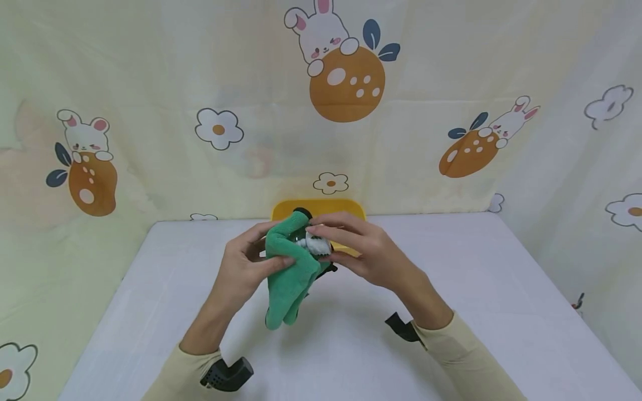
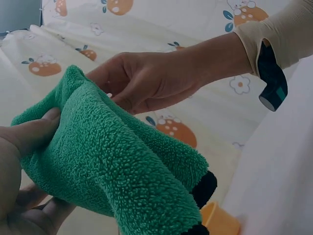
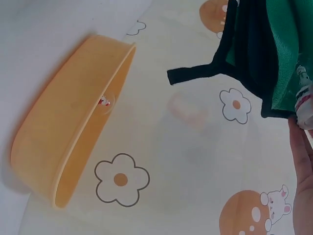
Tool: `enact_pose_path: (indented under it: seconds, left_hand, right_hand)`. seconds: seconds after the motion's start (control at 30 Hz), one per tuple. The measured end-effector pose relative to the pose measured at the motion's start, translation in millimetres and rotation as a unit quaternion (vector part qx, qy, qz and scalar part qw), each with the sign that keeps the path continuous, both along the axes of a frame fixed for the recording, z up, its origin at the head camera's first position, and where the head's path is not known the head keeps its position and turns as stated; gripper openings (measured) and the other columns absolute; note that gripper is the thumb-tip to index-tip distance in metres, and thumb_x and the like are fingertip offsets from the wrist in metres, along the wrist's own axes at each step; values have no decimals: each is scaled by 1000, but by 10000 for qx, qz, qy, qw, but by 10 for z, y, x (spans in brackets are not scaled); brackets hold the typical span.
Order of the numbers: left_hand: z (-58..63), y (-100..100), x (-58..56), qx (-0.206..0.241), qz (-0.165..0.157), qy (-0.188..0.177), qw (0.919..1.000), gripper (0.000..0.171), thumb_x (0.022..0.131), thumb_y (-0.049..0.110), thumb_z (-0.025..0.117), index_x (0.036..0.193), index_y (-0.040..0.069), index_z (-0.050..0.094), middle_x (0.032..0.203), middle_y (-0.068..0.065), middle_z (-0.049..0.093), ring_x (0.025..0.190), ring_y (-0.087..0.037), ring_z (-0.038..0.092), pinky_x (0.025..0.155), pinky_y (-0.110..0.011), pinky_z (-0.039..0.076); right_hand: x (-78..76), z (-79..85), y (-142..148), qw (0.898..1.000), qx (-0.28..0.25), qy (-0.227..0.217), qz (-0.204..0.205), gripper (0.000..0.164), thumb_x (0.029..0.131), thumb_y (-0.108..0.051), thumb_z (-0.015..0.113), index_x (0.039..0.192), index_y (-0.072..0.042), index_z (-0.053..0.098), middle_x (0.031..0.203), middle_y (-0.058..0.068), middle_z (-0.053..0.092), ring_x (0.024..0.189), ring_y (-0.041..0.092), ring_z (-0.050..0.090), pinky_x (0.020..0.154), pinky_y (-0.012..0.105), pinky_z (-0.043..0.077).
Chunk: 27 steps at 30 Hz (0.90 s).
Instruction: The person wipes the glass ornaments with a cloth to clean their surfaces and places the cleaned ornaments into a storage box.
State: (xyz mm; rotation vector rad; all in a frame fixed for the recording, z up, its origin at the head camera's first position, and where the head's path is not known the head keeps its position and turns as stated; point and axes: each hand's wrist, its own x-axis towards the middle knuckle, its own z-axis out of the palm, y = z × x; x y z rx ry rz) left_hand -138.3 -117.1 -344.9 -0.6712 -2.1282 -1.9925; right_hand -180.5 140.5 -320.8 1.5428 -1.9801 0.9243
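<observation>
A green terry cloth (image 1: 288,267) with black trim hangs folded above the middle of the table. My left hand (image 1: 246,259) grips it, thumb on the near face and fingers behind, as the left wrist view also shows. My right hand (image 1: 373,248) pinches a small white object (image 1: 318,245) against the cloth's right side. In the right wrist view this object (image 3: 304,100) has a clear knobbed end and a dark reddish band; its exact kind is unclear. The cloth partly covers it.
Behind the hands, a yellow container (image 1: 321,207) stands at the table's back edge. A clear round thing with a red and white figure (image 3: 104,101) shows at its opening. The white table (image 1: 451,278) meets a patterned curtain (image 1: 426,184) at the back.
</observation>
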Motion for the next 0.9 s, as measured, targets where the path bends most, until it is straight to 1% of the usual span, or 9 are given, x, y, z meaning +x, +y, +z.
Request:
enact_pose_path:
  seconds: [0.1, 0.17, 0.27, 0.37, 0.43, 0.57, 0.63, 0.8, 0.9]
  left_hand:
    - [2, 2, -1, 27, 7, -123, 9999, 54, 86, -1, 78, 136, 7, 61, 132, -9, 63, 115, -30, 64, 89, -37, 61]
    - [1, 6, -5, 11, 50, -212, 9998, 53, 86, 1, 78, 136, 8, 61, 133, -8, 62, 116, -31, 64, 88, -37, 61]
    - [1, 13, -5, -33, 93, -322, 9994, 52, 87, 3, 78, 136, 10, 62, 133, -6, 62, 117, -31, 63, 88, -37, 61]
    - [-3, 7, -2, -107, 49, -271, 9996, 51, 88, 3, 78, 136, 11, 62, 132, -6, 63, 115, -30, 64, 88, -37, 61]
    - [-12, 0, -5, -187, -28, -147, 9997, 51, 89, 3, 77, 137, 11, 62, 131, -6, 64, 114, -29, 64, 89, -37, 61]
    - [-30, -8, -11, -305, -186, 113, 9993, 51, 89, 3, 77, 137, 13, 63, 130, -4, 65, 112, -26, 64, 92, -36, 60]
    - [-36, -5, -13, -295, -262, 227, 9990, 51, 89, 2, 77, 137, 12, 63, 131, -4, 64, 112, -25, 63, 92, -37, 60]
    - [-53, 7, -16, -250, -287, 641, 9972, 55, 86, -5, 77, 138, 9, 62, 131, -7, 63, 113, -25, 63, 91, -37, 60]
    - [-60, 14, -15, -195, -207, 897, 9956, 57, 84, -8, 77, 137, 7, 63, 131, -8, 63, 113, -25, 63, 87, -38, 61]
  right_hand:
    - [-3, 12, -17, 9992, -57, 389, 70, 38, 92, -9, 74, 129, -6, 66, 132, 15, 61, 122, 28, 61, 98, 30, 56]
    - [5, 21, -31, 9977, -96, 677, 22, 39, 89, -3, 76, 127, -7, 67, 131, 15, 62, 121, 28, 62, 98, 31, 56]
    - [20, 26, -42, 9945, -82, 1037, -106, 40, 87, -2, 78, 125, -10, 69, 129, 14, 63, 119, 27, 63, 99, 32, 56]
    - [34, 22, -31, 9932, 8, 1147, -181, 42, 86, -4, 80, 126, -10, 68, 129, 13, 64, 119, 26, 63, 100, 32, 55]
    - [34, 14, -13, 9941, 37, 1075, -140, 43, 86, -5, 80, 126, -9, 68, 129, 13, 64, 119, 26, 63, 97, 31, 56]
    - [40, -3, 13, 9972, 43, 744, 7, 47, 84, -7, 84, 128, -4, 67, 129, 15, 64, 119, 27, 63, 96, 30, 57]
    - [43, -19, 20, 9983, 17, 587, 22, 48, 86, -12, 83, 129, -1, 66, 128, 16, 64, 117, 28, 64, 94, 29, 58]
    - [74, -46, 14, 9993, -42, 188, -312, 51, 94, -33, 72, 133, -1, 64, 126, 14, 66, 110, 25, 67, 87, 26, 60]
    - [93, -54, -8, 9986, -154, -128, -496, 54, 95, -38, 69, 133, 0, 62, 122, 12, 68, 101, 21, 71, 82, 28, 62]
